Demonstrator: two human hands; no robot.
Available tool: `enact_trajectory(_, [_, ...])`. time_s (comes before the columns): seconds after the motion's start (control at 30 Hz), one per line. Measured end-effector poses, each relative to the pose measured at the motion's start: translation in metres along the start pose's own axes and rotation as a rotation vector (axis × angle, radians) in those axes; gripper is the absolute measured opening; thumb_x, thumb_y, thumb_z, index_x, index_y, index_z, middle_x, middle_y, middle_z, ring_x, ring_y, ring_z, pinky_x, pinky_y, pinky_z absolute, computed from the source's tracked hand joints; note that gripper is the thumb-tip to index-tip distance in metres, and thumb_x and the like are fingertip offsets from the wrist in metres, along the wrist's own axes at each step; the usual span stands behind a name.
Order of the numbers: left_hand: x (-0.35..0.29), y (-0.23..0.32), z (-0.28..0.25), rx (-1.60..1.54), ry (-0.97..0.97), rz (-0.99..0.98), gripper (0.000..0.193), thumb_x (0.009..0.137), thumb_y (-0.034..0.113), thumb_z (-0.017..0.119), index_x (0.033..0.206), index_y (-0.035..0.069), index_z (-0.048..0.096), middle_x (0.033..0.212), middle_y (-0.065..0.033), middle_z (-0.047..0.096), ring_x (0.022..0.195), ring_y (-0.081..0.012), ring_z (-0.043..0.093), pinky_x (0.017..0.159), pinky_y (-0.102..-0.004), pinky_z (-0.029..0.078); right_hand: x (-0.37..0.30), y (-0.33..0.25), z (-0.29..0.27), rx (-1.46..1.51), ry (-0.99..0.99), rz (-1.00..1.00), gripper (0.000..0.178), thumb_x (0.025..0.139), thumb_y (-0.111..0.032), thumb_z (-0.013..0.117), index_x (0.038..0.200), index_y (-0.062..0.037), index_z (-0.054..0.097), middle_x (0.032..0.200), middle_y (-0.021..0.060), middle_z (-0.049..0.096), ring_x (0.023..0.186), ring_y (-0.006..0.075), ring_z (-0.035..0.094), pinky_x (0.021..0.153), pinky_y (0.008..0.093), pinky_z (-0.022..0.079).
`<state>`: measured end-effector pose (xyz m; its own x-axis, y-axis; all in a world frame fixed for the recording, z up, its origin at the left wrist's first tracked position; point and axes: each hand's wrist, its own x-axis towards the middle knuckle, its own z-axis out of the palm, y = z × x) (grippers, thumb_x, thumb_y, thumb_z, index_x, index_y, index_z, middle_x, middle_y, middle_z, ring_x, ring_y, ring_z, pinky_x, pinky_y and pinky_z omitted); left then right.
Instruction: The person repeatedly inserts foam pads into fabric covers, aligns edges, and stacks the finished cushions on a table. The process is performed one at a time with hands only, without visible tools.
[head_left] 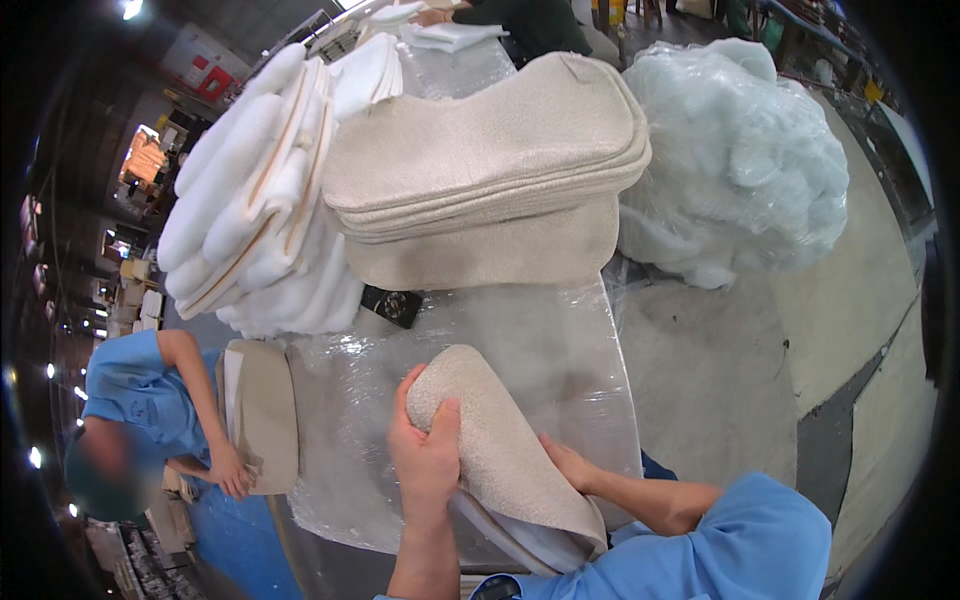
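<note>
Item: one beige textile piece [490,430], elongated, rounded at the visible upper end, with a white layer [520,535] showing along its lower left edge; located at lower centre of the frame, over the near part of the plastic-covered tabletop [540,325]. Left hand [428,450]: at the rounded end, thumb on the upper face, fingers wrapped round the left rim, pinching the piece between them. Right hand [566,463]: at the right edge, lower down; fingers partly hidden by the textile, so whether they pinch or merely support cannot be told. Hazards, as judged: the rounded end could slip or fold if the left pinch loosens; the white layer could slide or bunch against the beige face if the two hands pull unevenly; the lower end, near the blue sleeve [720,540], could crease or snag against the body, its support there being unclear; slick plastic beneath could let the piece skid if it is set down at a slant. Orientation: long axis diagonal, upper left to lower right; rounded end pointing toward upper left, broader end toward lower right, beige face upward.
</note>
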<state>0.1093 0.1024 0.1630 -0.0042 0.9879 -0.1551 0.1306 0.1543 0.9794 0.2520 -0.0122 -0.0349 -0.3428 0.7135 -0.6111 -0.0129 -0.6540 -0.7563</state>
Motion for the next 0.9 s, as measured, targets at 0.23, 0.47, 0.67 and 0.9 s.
enact_trajectory(0.23, [-0.037,0.028,-0.044,-0.007,0.158,0.158,0.048,0.098,0.002,0.062,0.144,-0.004,0.049,0.126,-0.0164,0.065,0.113,-0.0191,0.064,0.1,-0.0329,0.051,-0.059,0.085,-0.004,-0.104,-0.056,0.135,0.084,0.109,-0.064,0.018,0.143,0.001,0.059,0.143,0.0238,0.06,0.136,0.0364,0.054,0.118,0.0433,0.036])
enact_trajectory(0.47, [-0.066,-0.002,-0.111,-0.22,0.467,0.123,0.051,0.095,0.004,0.059,0.145,0.004,0.048,0.126,-0.0169,0.061,0.112,-0.0258,0.063,0.099,-0.038,0.051,-0.071,0.081,-0.014,0.262,0.195,0.029,0.066,0.111,-0.053,0.036,0.139,-0.0006,0.063,0.137,0.0197,0.065,0.129,0.029,0.059,0.113,0.041,0.043])
enact_trajectory(0.67, [-0.108,-0.105,-0.149,-0.348,0.656,-0.111,0.044,0.093,0.008,0.059,0.136,0.009,0.05,0.124,-0.0154,0.059,0.109,-0.0288,0.062,0.093,-0.0426,0.053,-0.051,-0.027,-0.086,0.616,0.059,-0.254,0.061,0.111,-0.051,0.036,0.147,-0.0045,0.055,0.133,0.0151,0.065,0.122,0.0279,0.063,0.109,0.0401,0.049])
enact_trajectory(0.9, [-0.189,-0.145,-0.124,-0.355,0.47,-0.356,0.026,0.099,0.017,0.062,0.124,0.014,0.054,0.115,-0.0098,0.061,0.105,-0.0265,0.063,0.077,-0.0402,0.057,-0.043,-0.086,-0.145,0.518,-0.101,-0.295,0.077,0.106,-0.07,0.024,0.141,-0.0125,0.06,0.123,0.0036,0.065,0.113,0.0194,0.063,0.1,0.0365,0.051])
